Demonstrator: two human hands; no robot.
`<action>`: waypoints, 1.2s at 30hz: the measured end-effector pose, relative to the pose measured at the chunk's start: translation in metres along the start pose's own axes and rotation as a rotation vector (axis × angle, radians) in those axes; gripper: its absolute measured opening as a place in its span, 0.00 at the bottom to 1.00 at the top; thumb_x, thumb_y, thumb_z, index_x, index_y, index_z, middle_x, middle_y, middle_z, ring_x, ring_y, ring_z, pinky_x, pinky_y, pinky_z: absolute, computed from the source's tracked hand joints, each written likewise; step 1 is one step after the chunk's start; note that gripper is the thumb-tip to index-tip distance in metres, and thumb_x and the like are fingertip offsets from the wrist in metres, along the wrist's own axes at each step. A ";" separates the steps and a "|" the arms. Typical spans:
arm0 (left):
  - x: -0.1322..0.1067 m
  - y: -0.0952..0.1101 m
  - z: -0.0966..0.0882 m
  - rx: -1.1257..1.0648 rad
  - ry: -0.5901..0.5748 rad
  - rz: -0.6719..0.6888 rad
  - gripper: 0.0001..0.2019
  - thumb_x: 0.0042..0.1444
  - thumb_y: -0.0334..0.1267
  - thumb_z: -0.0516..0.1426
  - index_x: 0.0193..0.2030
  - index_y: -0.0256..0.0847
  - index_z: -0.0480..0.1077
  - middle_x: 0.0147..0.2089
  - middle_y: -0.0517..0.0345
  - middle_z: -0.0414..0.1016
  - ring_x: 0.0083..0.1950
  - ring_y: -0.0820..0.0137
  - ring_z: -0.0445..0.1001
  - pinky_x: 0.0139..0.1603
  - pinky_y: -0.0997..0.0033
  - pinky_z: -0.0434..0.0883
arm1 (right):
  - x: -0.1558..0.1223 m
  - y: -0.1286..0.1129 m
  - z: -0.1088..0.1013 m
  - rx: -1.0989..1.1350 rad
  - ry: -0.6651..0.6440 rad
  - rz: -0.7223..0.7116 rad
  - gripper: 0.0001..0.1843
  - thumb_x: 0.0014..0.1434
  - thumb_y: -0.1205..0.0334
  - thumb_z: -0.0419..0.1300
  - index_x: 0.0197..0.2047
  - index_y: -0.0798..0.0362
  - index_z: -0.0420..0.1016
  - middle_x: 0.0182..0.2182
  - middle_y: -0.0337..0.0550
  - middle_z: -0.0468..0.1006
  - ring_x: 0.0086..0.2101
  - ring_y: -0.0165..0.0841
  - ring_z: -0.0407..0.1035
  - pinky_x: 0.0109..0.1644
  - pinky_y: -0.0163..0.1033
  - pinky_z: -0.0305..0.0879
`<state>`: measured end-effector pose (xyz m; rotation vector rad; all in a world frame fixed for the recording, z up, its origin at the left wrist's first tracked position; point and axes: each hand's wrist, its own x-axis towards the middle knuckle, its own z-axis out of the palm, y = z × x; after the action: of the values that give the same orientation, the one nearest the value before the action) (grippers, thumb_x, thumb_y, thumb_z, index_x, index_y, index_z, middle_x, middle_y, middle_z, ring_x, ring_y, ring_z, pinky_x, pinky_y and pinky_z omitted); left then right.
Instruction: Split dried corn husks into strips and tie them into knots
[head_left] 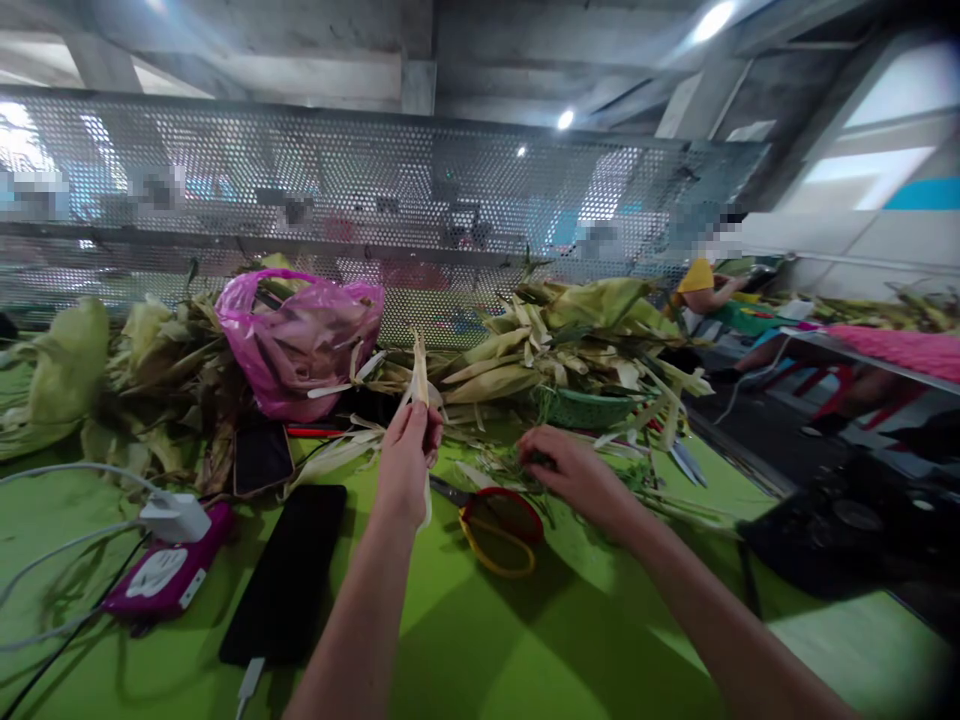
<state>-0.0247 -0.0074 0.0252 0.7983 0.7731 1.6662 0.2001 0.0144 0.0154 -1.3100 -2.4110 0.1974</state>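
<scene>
My left hand (409, 455) is raised above the green table (525, 640), closed around a pale, dry leaf strip (420, 375) that stands upright from its fingers. My right hand (570, 470) rests on the table to the right, fingers curled down into thin green strips (525, 462); what it grips is hidden. Between the two hands lie scissors (499, 525) with red and yellow handles, flat on the table. Behind both hands a heap of green and yellowish leaves (555, 340) stretches across the table.
A pink plastic bag (300, 335) sits at the back left. A black phone (289, 570) on a cable, a second phone (261, 455) and a pink power bank (169, 570) with a white charger lie left. A green basket (585, 408) stands behind. Another person (705, 290) sits far right.
</scene>
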 end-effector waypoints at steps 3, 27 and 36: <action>0.000 -0.001 0.000 0.019 -0.011 0.006 0.15 0.53 0.49 0.59 0.28 0.38 0.66 0.20 0.66 0.59 0.19 0.82 0.51 0.19 0.79 0.45 | -0.002 0.005 0.003 -0.190 -0.054 0.015 0.14 0.52 0.75 0.55 0.38 0.52 0.77 0.49 0.47 0.71 0.44 0.37 0.68 0.48 0.40 0.61; -0.012 -0.020 0.016 0.007 -0.273 -0.278 0.14 0.55 0.46 0.59 0.29 0.36 0.65 0.23 0.65 0.59 0.21 0.82 0.54 0.22 0.82 0.54 | -0.007 0.006 0.002 0.396 0.113 0.102 0.05 0.57 0.62 0.57 0.37 0.51 0.73 0.32 0.40 0.77 0.33 0.34 0.70 0.39 0.37 0.65; -0.002 0.003 -0.001 -0.073 -0.168 -0.188 0.14 0.53 0.45 0.60 0.28 0.36 0.64 0.22 0.66 0.58 0.20 0.83 0.50 0.21 0.83 0.51 | -0.011 0.045 -0.007 0.066 0.088 0.229 0.19 0.47 0.74 0.54 0.41 0.51 0.76 0.39 0.46 0.78 0.35 0.38 0.72 0.41 0.41 0.64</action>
<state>-0.0265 -0.0097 0.0271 0.7791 0.6454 1.4324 0.2428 0.0295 0.0051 -1.5296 -2.1610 0.2735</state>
